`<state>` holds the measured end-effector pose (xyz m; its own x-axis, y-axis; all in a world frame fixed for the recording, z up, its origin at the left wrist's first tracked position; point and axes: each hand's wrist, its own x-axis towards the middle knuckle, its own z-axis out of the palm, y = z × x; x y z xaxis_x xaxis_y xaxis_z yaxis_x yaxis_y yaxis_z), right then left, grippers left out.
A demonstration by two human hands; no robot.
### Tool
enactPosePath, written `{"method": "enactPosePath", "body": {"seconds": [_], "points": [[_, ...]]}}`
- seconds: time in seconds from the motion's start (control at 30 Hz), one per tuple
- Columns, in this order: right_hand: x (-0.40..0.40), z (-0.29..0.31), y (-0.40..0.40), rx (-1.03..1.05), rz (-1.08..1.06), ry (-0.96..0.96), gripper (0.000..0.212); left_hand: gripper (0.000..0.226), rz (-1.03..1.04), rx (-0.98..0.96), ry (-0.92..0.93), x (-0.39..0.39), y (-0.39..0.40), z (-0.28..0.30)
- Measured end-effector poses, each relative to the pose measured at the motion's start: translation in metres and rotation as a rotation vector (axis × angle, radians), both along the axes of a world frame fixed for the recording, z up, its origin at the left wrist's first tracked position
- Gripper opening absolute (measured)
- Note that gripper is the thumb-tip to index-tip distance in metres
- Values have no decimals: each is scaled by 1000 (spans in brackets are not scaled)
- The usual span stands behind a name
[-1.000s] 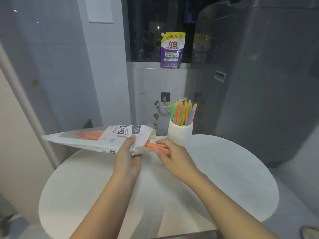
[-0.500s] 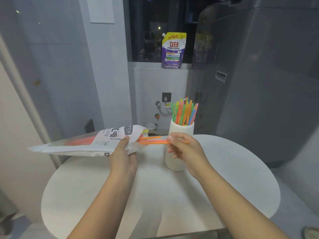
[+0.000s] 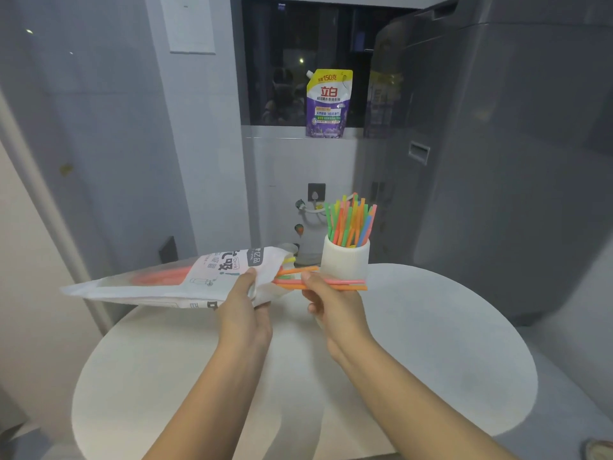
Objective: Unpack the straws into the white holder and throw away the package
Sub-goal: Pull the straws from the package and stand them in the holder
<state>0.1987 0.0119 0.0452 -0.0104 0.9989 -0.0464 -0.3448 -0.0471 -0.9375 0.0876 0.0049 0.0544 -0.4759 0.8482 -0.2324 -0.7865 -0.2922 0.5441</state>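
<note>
Above the near half of the round white desk (image 3: 431, 343), both hands work at chest height.

Left hand (image 3: 243, 300): fingers and thumb clamped on the mouth end of the package (image 3: 172, 280), a long white printed bag held roughly level, its sealed end pointing away to the left. Orange straws show through its clear panel, and a yellow and a green tip sit at the opening.

Right hand (image 3: 326, 302): thumb and fingers pinching a small bunch of pink and orange straws (image 3: 335, 284).

Change: a second ago this bunch showed only a short stub past the bag's mouth; half a second ago it was partly out; now most of its length lies in the open, tips reaching rightward in front of the white holder (image 3: 345, 260), with the tail ends at or just inside the opening. The bag has stayed in the left hand throughout, held at much the same angle.

Holder: upright on the far side of the desk, just behind the right hand, already standing a fan of mixed-colour straws.

Judgement: one more batch is nearly free and should go into the holder next. The bag is not yet empty, so further pulls look necessary before the package can be thrown away.

Background: purple and yellow refill pouch (image 3: 328, 104) on the window ledge.
</note>
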Motion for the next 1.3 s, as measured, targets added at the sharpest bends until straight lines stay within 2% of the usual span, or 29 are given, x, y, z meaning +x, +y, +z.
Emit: {"method": "enactPosePath", "body": {"seconds": [0.1,0.2,0.27,0.43,0.63,0.8,0.93,1.17,1.23,1.3], "points": [[3,6,2,-3,19,78,4,43,21,-13,-24,-8,2,-1],[2,8,-2,-37,97,68,15,39,12,-17,-36,-7,0,-2],[-2,6,-5,-54,107,70,11,42,-13,-10,-39,-2,-1,-3],[0,9,-1,-69,0,107,8,44,-14,5,-58,-4,2,-3],[13,10,5,-64,-22,106,10,47,2,-11,-138,-20,6,-6],[-2,8,-3,-27,147,69,49,45,-14,7,-109,-10,4,-4],[-12,3,-5,-9,123,-7,36,42,-66,-18,-69,2,1,-7],[-18,8,-5,-32,86,-67,30,38,-68,-33,-31,2,-1,-6],[-17,10,-3,17,28,-95,26,42,-40,-33,-41,-3,2,-5],[-14,13,1,100,-68,-95,31,44,2,-26,-55,-10,4,-5]]}}
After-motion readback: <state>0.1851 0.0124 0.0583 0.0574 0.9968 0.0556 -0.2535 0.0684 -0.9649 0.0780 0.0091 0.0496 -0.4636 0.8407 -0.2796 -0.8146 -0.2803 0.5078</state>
